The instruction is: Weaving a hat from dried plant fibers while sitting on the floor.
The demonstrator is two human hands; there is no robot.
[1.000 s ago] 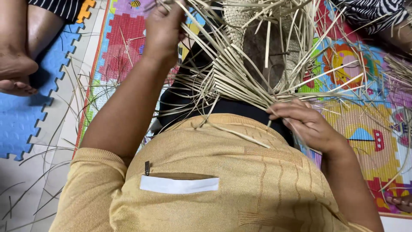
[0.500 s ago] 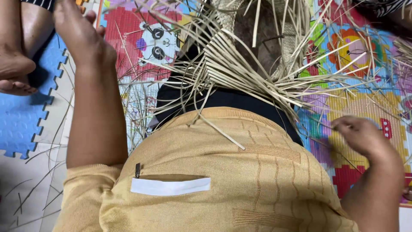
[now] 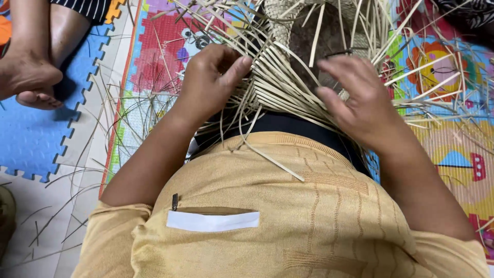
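A half-woven straw basket (image 3: 329, 31) rests on my lap, with many loose pale straw strips (image 3: 280, 90) fanning out from its edge. My left hand (image 3: 208, 82) is at the left side of the weave, thumb and fingers pinched on a few strips. On the right, my right hand (image 3: 357, 100) lies over the strips with its fingers spread and slightly blurred. Both forearms reach forward over my yellow knitted top (image 3: 288, 206). The near edge of the basket is hidden behind the hands.
Another person's bare foot (image 3: 31, 77) and leg rest on a blue foam mat (image 3: 31, 139) at the left. A colourful puzzle play mat (image 3: 453, 154) lies under the work. Stray straw strips (image 3: 77, 201) are scattered on the floor at the left.
Both hands were flung wide apart half a second ago, the left far out to the left, the right low at the right. They have now come together on the strips at the basket.
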